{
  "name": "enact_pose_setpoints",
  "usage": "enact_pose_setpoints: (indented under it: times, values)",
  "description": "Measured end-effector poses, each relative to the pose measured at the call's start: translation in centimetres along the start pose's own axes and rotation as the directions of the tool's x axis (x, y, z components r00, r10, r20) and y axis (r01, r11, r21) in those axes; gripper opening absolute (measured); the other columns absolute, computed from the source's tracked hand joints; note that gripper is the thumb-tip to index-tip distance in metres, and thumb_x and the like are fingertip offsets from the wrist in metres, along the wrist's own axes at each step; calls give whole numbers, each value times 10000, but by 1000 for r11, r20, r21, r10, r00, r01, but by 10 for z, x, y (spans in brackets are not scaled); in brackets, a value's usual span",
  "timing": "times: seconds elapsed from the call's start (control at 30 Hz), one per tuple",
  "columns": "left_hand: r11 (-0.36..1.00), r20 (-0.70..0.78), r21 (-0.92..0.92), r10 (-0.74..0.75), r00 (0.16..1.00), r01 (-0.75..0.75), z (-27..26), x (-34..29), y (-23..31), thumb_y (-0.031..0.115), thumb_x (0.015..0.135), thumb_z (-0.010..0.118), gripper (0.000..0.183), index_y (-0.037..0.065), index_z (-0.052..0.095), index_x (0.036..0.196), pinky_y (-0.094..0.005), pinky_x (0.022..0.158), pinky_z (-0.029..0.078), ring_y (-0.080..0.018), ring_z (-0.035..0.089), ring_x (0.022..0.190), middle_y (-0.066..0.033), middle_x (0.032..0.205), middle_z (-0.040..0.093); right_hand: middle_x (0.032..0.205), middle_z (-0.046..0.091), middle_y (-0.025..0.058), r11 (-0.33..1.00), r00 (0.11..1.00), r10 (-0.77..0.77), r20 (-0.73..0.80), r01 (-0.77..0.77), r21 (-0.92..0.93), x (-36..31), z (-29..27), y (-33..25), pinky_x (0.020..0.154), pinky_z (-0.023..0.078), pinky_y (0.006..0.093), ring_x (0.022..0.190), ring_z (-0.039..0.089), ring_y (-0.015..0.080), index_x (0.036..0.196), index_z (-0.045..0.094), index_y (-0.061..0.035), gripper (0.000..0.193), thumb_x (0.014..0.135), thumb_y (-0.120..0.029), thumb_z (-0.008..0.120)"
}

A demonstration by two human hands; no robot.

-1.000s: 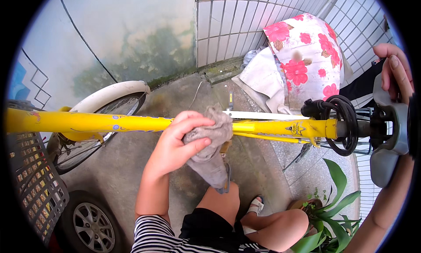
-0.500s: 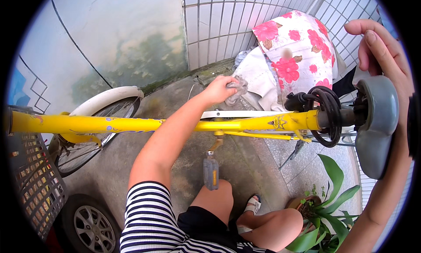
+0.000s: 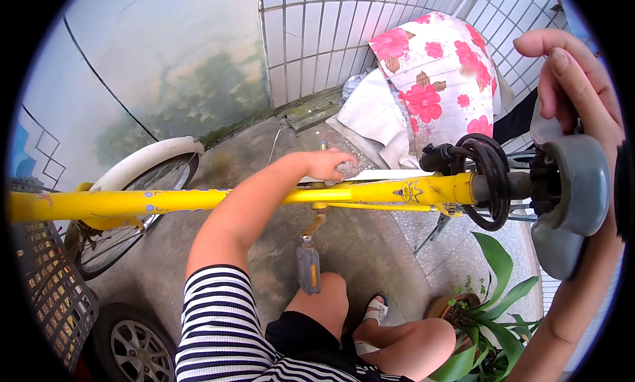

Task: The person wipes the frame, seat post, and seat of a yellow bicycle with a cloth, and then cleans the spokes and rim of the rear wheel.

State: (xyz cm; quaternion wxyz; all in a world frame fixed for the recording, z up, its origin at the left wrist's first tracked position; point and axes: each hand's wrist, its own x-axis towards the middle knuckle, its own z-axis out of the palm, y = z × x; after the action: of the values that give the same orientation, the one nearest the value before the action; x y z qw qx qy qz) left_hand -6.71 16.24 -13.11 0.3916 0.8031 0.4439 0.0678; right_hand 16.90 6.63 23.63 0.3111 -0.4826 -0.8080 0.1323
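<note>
L hand [image 3: 329, 164] clamped on gray rag [image 3: 346, 171], ctr of frame, just above yellow bike tube [image 3: 172, 200]. R hand [image 3: 583, 84] curled by gray saddle [image 3: 577, 177], far right; can't tell if gripping. Prob. wiping step; next move calls for rag pressed on white bar [image 3: 393, 175].

We are pressing a crumpled, soft grey cloth [image 3: 347, 171] into a small bunch under our left fingers [image 3: 340, 158], on the far side of a glossy yellow metal bicycle [image 3: 172, 199] and just beside its long white bar [image 3: 390, 174]. The bicycle is standing crosswise before us, its main tube running left to right and showing small decals. At the right its smooth grey padded saddle [image 3: 585, 183] is sitting, while its grey pedal [image 3: 308, 268], bearing an amber reflector, is hanging on our side.
</note>
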Motion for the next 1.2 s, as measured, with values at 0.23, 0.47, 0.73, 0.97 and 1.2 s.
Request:
enact_pose_setpoints:
  times: [0.23,0.47,0.73,0.97,1.2]
  values:
    - [986,20,40,160,987,-160,10,80,36,198,778,630,559,190,400,1288,-400,927,383,-363,460,1105,-206,1193,455,610,392,-48,996,1000,20,-11,-19,83,-1,7,-5,431,263,155,487,344,11,1050,579,-62,268,936,-248,424]
    - [990,60,61,124,991,-127,8,130,80,239,748,654,592,174,421,1288,-387,841,436,-312,566,990,-185,1051,594,583,419,-53,978,977,-157,145,134,158,8,-5,5,413,262,147,461,359,-1,1021,588,-49,258,925,-241,445]
    - [852,-497,-508,-167,851,-129,-10,130,-28,122,688,675,450,105,567,1124,-315,789,477,-208,602,935,-113,993,631,570,445,-50,953,951,-235,203,183,243,10,-5,1,447,280,153,485,375,-3,1005,586,-26,279,935,-244,426]
    - [37,-534,-811,-455,713,-584,-68,-26,79,117,876,424,320,60,463,1189,-437,867,489,-267,574,1015,-119,1118,563,700,549,63,927,921,-374,108,372,39,12,-16,9,591,398,263,648,519,144,1008,598,-24,240,875,-181,474]
    - [-254,-528,-760,-297,796,-598,-34,-128,119,193,762,381,534,31,426,1269,-500,997,360,-323,480,1154,-166,1256,493,868,630,192,869,903,-429,-9,410,-278,-6,-24,-28,710,488,370,803,608,340,996,600,1,257,853,-146,445]
